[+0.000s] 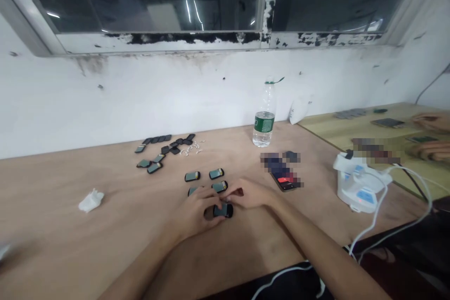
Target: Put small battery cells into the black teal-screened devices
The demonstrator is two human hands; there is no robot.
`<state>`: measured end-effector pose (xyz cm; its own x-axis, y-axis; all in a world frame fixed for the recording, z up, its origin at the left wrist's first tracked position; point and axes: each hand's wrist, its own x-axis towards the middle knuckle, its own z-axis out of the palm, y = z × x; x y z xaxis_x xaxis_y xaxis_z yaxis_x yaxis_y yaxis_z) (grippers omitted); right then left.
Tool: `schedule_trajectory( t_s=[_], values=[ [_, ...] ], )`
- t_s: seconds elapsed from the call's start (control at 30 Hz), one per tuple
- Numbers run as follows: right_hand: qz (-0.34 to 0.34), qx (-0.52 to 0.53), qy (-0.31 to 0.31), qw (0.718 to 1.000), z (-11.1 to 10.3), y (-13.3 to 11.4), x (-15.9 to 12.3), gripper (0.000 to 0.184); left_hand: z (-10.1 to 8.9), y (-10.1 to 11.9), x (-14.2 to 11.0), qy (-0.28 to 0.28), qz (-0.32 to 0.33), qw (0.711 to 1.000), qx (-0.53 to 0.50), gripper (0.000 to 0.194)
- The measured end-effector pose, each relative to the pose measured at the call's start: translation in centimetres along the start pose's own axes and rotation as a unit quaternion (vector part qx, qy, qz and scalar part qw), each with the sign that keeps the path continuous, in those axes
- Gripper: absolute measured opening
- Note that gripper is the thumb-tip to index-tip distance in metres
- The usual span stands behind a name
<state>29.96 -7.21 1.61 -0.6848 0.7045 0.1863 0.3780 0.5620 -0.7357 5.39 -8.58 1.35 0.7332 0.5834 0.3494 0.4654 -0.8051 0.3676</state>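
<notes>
A small black device with a grey-green screen [221,210] lies on the wooden table between the thumb and fingers of my left hand [193,213]. Just above its upper edge, my right hand [248,193] has its fingertips pinched together; whatever is in them is too small to make out. Similar devices lie flat close by: one with a yellow mark [220,186] beside my right fingertips, another [216,174] behind it and one [192,176] to the left. My left hand partly covers one more.
Several dark casings [179,142] and small white curved pieces [190,149] lie farther back. A water bottle [263,126] stands near the wall, with a phone [286,183] and a white cabled device [358,187] rightward. Crumpled tissue [91,200] lies left. Another person's hands [432,138] appear far right.
</notes>
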Motion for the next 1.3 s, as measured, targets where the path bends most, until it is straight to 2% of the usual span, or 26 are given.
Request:
schedule_trajectory(
  t_s=[0.13, 0.27, 0.5, 0.63, 0.73, 0.8, 1.03, 1.3],
  values=[
    [-0.028, -0.051, 0.015, 0.998, -0.1, 0.1, -0.1, 0.027, -0.7, 0.0, -0.2, -0.015, -0.013, 1.0, 0.013, 0.013],
    [-0.009, -0.088, 0.056, 0.994, -0.7, 0.3, -0.5, 0.021, -1.1, 0.0, -0.2, -0.022, -0.024, 0.999, 0.018, 0.017],
    [0.037, -0.069, 0.063, 0.995, -1.3, 0.9, -0.6, 0.021, -1.0, -0.3, -0.3, -0.036, -0.007, 0.999, -0.007, 0.025],
    [0.077, -0.056, 0.061, 0.994, -1.8, 1.5, -1.1, 0.013, -1.0, -0.2, -0.4, -0.038, -0.007, 0.999, 0.005, 0.021],
    [0.088, -0.061, 0.056, 0.993, -2.2, 2.0, -1.3, 0.009, -0.9, -0.2, -0.3, -0.023, -0.004, 1.0, 0.016, 0.016],
    [0.071, -0.056, 0.061, 0.994, -2.2, 1.9, -1.2, 0.01, -0.8, -0.3, -0.3, -0.005, -0.006, 1.0, 0.02, 0.015],
    [0.034, 0.079, 0.085, 0.993, -1.2, 0.3, -0.4, 0.02, -0.2, -1.1, -0.5, 0.068, -0.03, 0.997, 0.027, 0.011],
    [-0.012, 0.096, 0.134, 0.986, 0.1, 0.0, 0.2, 0.029, 0.0, -1.3, -0.6, 0.113, -0.024, 0.993, 0.016, 0.007]
  ],
)
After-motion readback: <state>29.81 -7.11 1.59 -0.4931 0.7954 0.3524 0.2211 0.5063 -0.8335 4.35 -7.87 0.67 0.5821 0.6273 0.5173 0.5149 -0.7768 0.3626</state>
